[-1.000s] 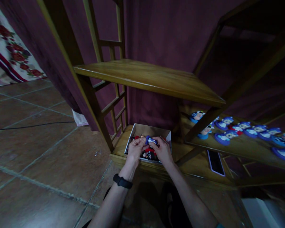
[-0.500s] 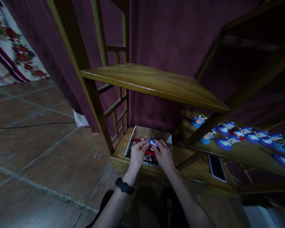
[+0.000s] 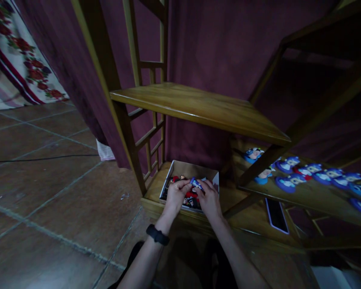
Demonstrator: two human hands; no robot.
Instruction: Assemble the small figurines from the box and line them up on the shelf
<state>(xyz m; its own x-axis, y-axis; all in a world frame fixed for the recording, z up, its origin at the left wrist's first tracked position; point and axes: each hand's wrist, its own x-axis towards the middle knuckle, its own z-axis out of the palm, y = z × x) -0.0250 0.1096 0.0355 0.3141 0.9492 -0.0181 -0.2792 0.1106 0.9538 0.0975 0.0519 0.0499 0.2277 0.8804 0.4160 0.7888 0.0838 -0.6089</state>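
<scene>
Between my two hands is a small blue-and-white figurine [image 3: 196,184], held above an open cardboard box [image 3: 189,165]. My left hand [image 3: 177,194] pinches its left side with thumb and fingertips. From the right, my right hand [image 3: 209,196] closes its fingers on the other side, hiding part of it. Inside the box lie several red and black figurines [image 3: 191,200], partly covered by my hands. A dark band [image 3: 157,235] circles my left wrist.
The box sits on the low wooden shelf [image 3: 156,188], beneath a higher wooden board [image 3: 195,104]. To the right, several blue-based figurines [image 3: 327,175] stand on another shelf. A phone [image 3: 276,215] lies below them. A slanted wooden post [image 3: 260,166] divides the two sides.
The figurine has turned in my fingers, and its blue part now points upward. Both hands stay over the box. The whole view has shifted slightly.
</scene>
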